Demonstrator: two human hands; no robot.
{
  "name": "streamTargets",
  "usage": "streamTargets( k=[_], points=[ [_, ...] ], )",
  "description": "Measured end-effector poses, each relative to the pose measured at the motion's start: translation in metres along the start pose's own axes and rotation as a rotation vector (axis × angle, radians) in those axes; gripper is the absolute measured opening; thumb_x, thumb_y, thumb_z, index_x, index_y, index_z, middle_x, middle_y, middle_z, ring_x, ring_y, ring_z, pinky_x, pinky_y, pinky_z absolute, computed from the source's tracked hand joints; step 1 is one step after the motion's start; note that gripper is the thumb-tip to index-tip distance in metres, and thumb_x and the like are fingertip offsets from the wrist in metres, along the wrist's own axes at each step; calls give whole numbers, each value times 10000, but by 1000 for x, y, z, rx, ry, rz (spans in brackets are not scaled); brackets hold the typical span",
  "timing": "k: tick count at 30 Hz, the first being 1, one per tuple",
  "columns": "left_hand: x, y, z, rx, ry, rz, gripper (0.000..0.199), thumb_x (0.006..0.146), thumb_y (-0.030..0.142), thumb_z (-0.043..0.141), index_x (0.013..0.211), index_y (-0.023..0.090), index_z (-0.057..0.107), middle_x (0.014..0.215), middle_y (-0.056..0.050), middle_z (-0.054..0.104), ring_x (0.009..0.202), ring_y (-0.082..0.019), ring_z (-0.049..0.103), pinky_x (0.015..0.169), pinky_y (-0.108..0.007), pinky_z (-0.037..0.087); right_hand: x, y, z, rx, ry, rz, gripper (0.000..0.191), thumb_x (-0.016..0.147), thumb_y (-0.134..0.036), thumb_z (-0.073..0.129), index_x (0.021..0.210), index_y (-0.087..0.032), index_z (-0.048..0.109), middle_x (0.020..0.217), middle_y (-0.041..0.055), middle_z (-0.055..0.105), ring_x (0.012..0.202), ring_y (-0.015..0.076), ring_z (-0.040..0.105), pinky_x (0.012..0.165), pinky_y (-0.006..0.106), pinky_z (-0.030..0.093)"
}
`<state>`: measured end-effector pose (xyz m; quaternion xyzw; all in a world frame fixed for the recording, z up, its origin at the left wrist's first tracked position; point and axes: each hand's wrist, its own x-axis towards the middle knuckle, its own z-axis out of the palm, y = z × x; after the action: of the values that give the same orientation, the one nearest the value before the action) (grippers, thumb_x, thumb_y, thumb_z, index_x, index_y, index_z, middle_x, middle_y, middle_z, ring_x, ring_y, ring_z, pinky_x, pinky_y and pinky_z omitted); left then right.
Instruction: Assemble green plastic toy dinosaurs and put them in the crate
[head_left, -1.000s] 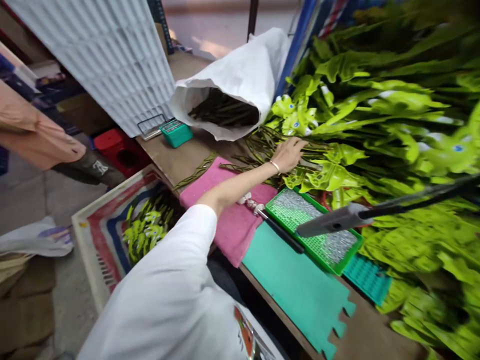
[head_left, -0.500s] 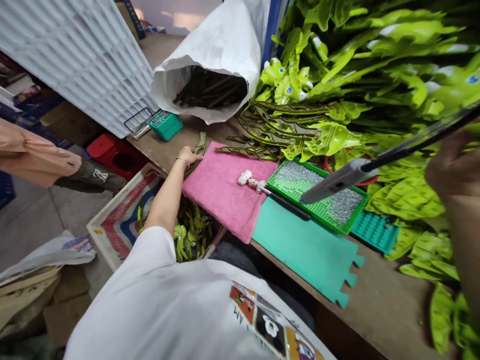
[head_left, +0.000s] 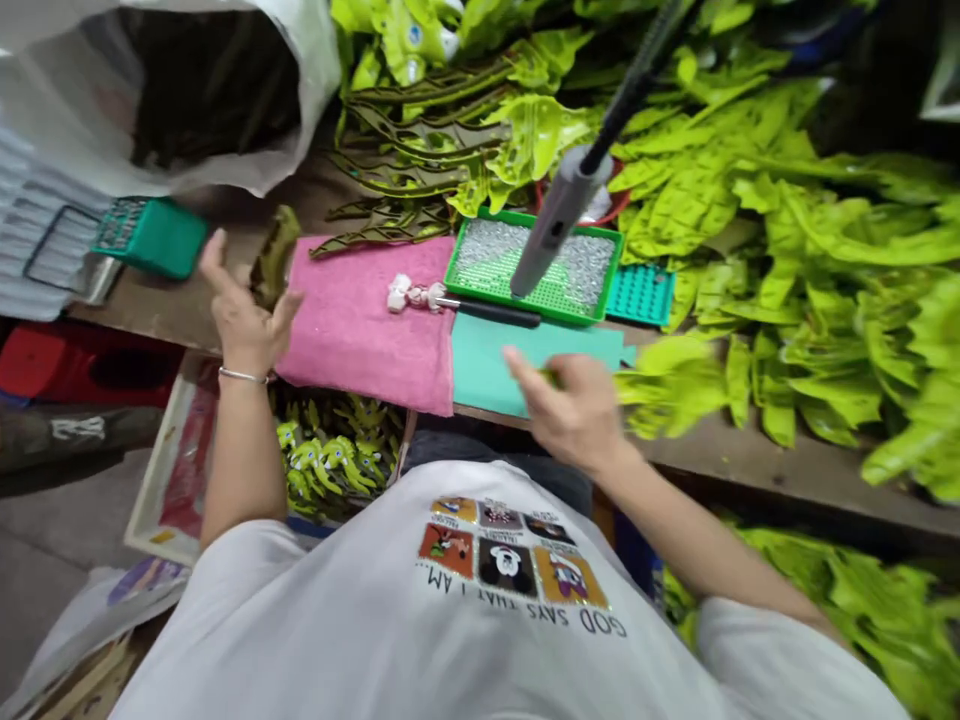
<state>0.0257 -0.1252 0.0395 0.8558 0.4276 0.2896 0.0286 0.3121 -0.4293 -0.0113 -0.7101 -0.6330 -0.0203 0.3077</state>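
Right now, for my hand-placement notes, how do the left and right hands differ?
The left hand is open with fingers spread, while the right hand is curled and blurred. The left hand is by the pink towel; the right hand is over the teal foam mat. The left hand's wrist wears a metal bangle; the right wrist shows none. Both are ungloved.

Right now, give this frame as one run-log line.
left hand: open, fingers spread, beside pink towel | right hand: blurred, over teal foam mat

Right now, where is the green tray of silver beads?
In the head view, the green tray sits upper centre, right of the pink towel and just beyond the teal mat.
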Motion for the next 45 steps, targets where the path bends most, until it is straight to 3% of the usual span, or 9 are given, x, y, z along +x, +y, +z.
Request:
streamTargets(
  k=[6, 9, 13, 16, 21, 25, 30, 37, 45],
  points=[
    [-18, 80, 41, -112, -292, 397, 594, 915, 729, 454, 1084, 177, 593, 927, -96, 675, 823, -224, 654, 724, -328, 513, 1, -29, 56, -106, -250, -65, 565, 953, -139, 449, 1483, -332, 464, 1034, 90, 573, 940, 227, 509, 838, 402, 475],
    [-25, 100, 52, -120, -306, 489, 397, 897, 594, 622, 956, 202, 604, 1032, -104, 707, 861, -222, 694, 668, -297, 515, -2, -17, 28, 20, -125, -31, 407, 967, -246, 496, 1369, -254, 562, 1172, 111, 602, 1098, 257, 530, 986, 482, 448],
    [-39, 115, 58, -33, -219, 627, 267, 990, 319, 532, 757, 198, 578, 892, -63, 748, 678, -160, 684, 559, -257, 437, -25, 16, -24, 119, 25, 237, 153, 935, -289, 572, 1014, -196, 665, 918, 75, 665, 875, 219, 606, 818, 395, 496],
    [-54, 137, 63, -7, -240, 637, 240, 1004, 344, 500, 894, 187, 644, 695, -31, 667, 615, -170, 623, 583, -276, 422, -44, 31, -35, 136, -41, 332, 240, 845, -409, 701, 922, -184, 670, 819, 53, 653, 757, 199, 605, 705, 346, 490],
    [-74, 199, 69, 36, -472, 589, 576, 998, 571, 451, 1417, 179, 498, 973, -99, 644, 862, -233, 608, 735, -325, 415, -58, 25, -16, 132, -6, 399, 184, 902, -346, 622, 820, -196, 691, 794, 57, 667, 754, 191, 629, 708, 341, 509],
    [-85, 231, 72, 38, -647, 603, 569, 1002, 582, 392, 1489, 294, 447, 1068, -114, 592, 945, -269, 551, 761, -366, 378, -64, 23, -14, 259, 133, 575, 156, 885, -336, 631, 799, -207, 653, 759, 24, 703, 639, 146, 623, 637, 290, 527],
    [-97, 243, 83, 37, -718, 626, 533, 1004, 490, 441, 1508, 317, 427, 1116, -129, 588, 982, -291, 523, 778, -393, 377, -76, 34, -17, 313, 326, 619, 174, 866, -317, 613, 987, -201, 657, 751, 11, 681, 629, 148, 614, 628, 291, 529],
    [-99, 244, 99, 9, -749, 632, 524, 1008, 456, 451, 1517, 332, 424, 1105, -125, 602, 971, -284, 526, 781, -387, 368, -81, 43, -12, 25, 204, 293, 337, 903, -185, 488, 1143, -194, 725, 697, 31, 572, 655, 176, 547, 663, 325, 485],
    [-101, 240, 107, -71, -703, 606, 516, 1022, 458, 426, 1520, 322, 434, 1383, -135, 576, 1148, -306, 520, 870, -432, 381, -83, 50, -3, -125, 122, 248, 343, 933, -197, 478, 1192, -194, 704, 748, 51, 561, 698, 188, 549, 690, 332, 504]
  ],
)
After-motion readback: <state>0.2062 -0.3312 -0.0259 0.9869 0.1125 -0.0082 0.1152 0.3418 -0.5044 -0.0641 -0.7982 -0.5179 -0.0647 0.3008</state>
